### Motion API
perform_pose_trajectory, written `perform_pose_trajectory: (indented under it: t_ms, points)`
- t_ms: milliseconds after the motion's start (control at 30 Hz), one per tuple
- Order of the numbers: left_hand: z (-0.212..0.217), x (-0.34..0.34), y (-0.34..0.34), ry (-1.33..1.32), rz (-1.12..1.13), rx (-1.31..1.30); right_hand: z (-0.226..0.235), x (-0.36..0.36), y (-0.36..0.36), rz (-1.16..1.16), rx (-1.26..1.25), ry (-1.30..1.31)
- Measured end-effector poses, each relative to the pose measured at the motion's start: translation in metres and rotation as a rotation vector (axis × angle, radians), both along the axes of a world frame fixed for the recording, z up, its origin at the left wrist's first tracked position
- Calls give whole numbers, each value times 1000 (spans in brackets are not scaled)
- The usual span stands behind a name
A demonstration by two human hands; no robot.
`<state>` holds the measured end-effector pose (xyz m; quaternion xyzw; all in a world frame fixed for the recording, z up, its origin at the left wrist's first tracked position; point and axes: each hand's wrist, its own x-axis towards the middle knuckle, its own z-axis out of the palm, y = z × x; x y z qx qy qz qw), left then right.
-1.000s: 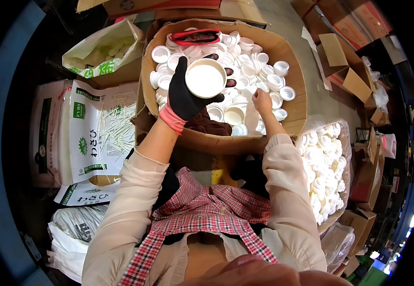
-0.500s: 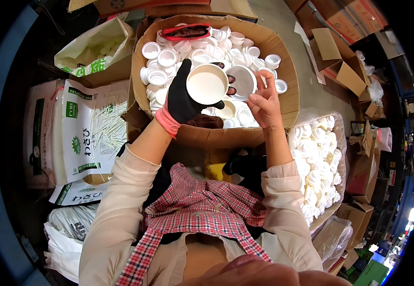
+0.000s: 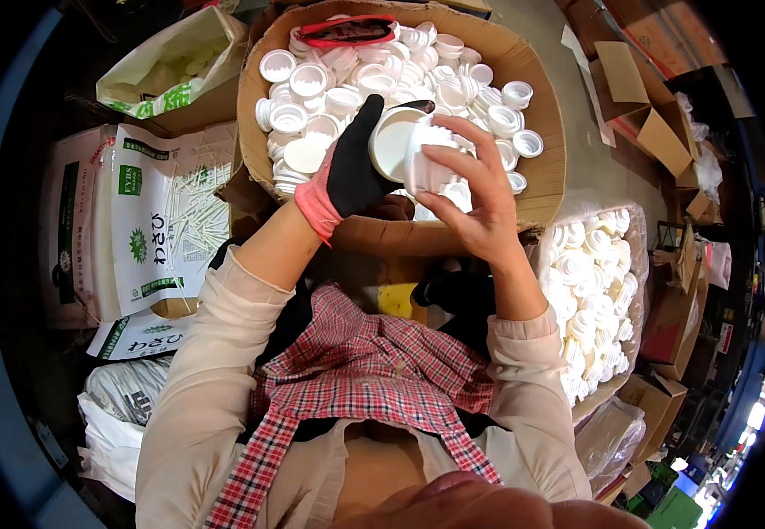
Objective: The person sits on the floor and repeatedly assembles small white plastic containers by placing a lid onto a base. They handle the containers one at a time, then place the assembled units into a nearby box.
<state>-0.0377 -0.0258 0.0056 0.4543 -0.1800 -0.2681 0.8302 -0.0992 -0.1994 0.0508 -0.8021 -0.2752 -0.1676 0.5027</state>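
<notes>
Above a large carton [image 3: 544,163] of loose white plastic caps [image 3: 341,100], my two hands come together. My left hand [image 3: 355,175], in a black glove with a pink cuff, is closed round a white round cap [image 3: 389,148] whose pale flat face is tilted toward my right. A second white cap [image 3: 428,157], ribbed on its side and turned on edge, is gripped by the fingers and thumb of my bare right hand [image 3: 481,196]. It overlaps the first cap in view; whether they touch I cannot tell. My left fingertips are mostly hidden behind the caps.
A red pouch [image 3: 347,30] lies on the caps at the carton's far side. To the right stands a plastic-lined box [image 3: 594,295] of white caps. Thin white sticks [image 3: 196,207] lie on printed sacks at left, below an open white bag [image 3: 171,66]. Cardboard boxes [image 3: 642,110] line the right.
My right hand has moved in and closed on the second cap, now on edge in its fingers. The first cap in my left hand has tilted and shifted slightly right.
</notes>
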Motion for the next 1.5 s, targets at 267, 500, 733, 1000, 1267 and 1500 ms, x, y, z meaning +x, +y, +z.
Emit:
perform_pose_trajectory:
  t_ms: [267,500,733,1000,1267,1500]
  points:
    - [-5,-1,1,164,-140,-239,-10,3,5,-104,-212,-112]
    - [-4,0,8,304,-125,-209,-10,8,8,-117,-329,-180]
    - [-2,0,9,229,-93,-95,-8,7,12,-135,-334,-174]
    - [14,-11,11,54,-39,61,-5,7,10,-132,-298,-154]
    - [13,-20,-11,-59,-70,42,-39,29,13,-416,703,704]
    - [-8,-29,-14,315,29,276,-41,26,9,-552,381,434]
